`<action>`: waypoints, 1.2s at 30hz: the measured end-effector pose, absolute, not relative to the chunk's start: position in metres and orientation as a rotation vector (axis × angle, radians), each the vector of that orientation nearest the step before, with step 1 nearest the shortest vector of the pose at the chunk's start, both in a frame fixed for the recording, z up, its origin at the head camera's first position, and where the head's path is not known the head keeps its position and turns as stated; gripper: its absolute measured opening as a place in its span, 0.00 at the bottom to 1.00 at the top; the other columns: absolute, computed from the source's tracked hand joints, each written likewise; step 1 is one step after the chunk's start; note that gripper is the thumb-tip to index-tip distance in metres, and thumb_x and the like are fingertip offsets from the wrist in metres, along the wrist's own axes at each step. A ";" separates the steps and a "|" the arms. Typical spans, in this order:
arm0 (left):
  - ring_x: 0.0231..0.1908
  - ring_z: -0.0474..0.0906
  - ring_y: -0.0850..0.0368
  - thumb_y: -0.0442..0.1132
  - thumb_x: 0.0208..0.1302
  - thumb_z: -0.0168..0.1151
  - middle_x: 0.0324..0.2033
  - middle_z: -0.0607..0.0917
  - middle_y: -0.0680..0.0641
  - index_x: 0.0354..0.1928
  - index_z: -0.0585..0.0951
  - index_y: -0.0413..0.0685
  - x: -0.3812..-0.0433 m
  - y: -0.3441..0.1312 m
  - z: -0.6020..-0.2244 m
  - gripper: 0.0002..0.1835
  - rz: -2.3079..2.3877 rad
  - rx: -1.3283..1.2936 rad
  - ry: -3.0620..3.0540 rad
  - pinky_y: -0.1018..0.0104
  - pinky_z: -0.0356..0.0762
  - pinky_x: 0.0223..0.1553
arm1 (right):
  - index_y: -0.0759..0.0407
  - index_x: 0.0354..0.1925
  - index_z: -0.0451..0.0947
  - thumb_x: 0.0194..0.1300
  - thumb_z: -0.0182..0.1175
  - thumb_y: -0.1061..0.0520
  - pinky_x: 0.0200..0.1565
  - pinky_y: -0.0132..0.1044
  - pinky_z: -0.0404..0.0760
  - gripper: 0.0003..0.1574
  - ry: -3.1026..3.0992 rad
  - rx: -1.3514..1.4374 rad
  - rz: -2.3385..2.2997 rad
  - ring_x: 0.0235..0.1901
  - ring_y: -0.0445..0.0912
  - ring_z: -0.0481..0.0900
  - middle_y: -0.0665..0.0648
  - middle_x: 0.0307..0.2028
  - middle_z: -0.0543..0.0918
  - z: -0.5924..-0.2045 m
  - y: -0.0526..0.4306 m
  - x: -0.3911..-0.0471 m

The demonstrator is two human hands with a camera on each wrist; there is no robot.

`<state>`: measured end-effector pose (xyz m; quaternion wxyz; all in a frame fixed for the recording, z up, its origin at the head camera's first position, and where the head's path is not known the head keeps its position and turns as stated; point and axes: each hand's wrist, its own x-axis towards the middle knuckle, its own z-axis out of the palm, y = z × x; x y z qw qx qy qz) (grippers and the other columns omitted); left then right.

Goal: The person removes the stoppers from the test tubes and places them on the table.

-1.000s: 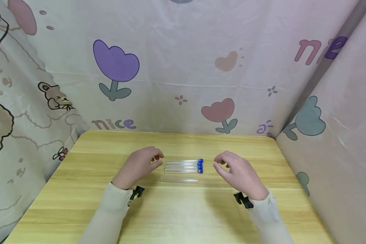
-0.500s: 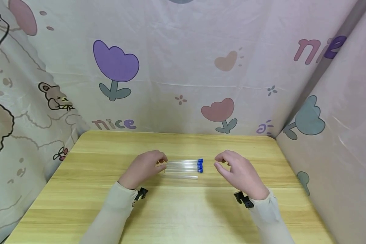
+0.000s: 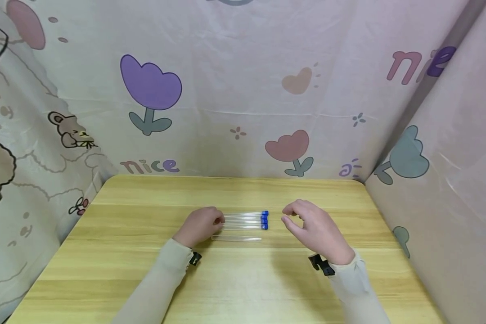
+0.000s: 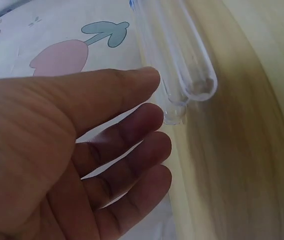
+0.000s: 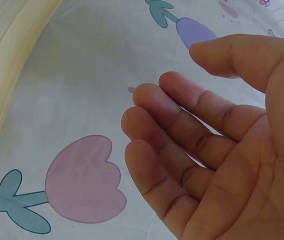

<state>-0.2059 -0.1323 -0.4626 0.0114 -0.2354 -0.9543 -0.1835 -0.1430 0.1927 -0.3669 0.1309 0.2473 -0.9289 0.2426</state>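
Note:
Several clear test tubes with blue caps (image 3: 247, 220) lie in a row on the wooden table (image 3: 235, 288), capped ends to the right. A separate clear tube (image 3: 239, 238) without a visible cap lies just in front. My left hand (image 3: 202, 225) is at the row's left ends, fingertips over them. In the left wrist view, the thumb (image 4: 122, 85) meets the edge of the tubes (image 4: 199, 80); the index finger is hidden, so I cannot tell whether it pinches one. My right hand (image 3: 317, 229) hovers right of the caps, fingers loosely curved and holding nothing.
A printed curtain (image 3: 227, 90) rises behind the table's back edge and along both sides. A black wrist mount (image 3: 321, 264) sits at the right cuff, another mount (image 3: 195, 258) at the left.
My left hand has moved right and slightly nearer, onto the left ends of the tubes, its fingers drawing closer together. My right hand stays nearly in place. The tubes look unmoved.

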 end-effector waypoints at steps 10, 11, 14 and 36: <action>0.29 0.73 0.63 0.37 0.65 0.72 0.28 0.82 0.58 0.32 0.87 0.54 -0.209 -0.132 -0.470 0.05 -0.581 -0.696 -3.030 0.63 0.78 0.36 | 0.49 0.43 0.84 0.71 0.67 0.51 0.47 0.43 0.84 0.05 -2.702 0.719 0.701 0.43 0.46 0.83 0.43 0.42 0.85 -0.368 0.194 -0.145; 0.29 0.73 0.63 0.36 0.65 0.72 0.28 0.82 0.59 0.32 0.87 0.54 -0.209 -0.131 -0.470 0.05 -0.585 -0.692 -3.031 0.63 0.78 0.36 | 0.49 0.43 0.84 0.71 0.67 0.51 0.47 0.43 0.84 0.05 -2.703 0.720 0.701 0.43 0.46 0.83 0.43 0.42 0.85 -0.368 0.194 -0.145; 0.29 0.74 0.62 0.36 0.64 0.74 0.29 0.83 0.58 0.32 0.87 0.53 -0.210 -0.131 -0.471 0.04 -0.614 -0.683 -3.030 0.62 0.79 0.37 | 0.49 0.44 0.84 0.71 0.66 0.51 0.47 0.43 0.84 0.06 -2.704 0.718 0.690 0.43 0.44 0.83 0.43 0.42 0.85 -0.368 0.194 -0.145; 0.30 0.74 0.64 0.34 0.65 0.66 0.30 0.81 0.60 0.34 0.87 0.53 -0.205 -0.135 -0.455 0.05 -0.736 -0.797 -2.947 0.67 0.80 0.38 | 0.50 0.45 0.85 0.71 0.66 0.51 0.48 0.43 0.84 0.06 -2.701 0.705 0.701 0.44 0.44 0.83 0.44 0.43 0.86 -0.369 0.196 -0.146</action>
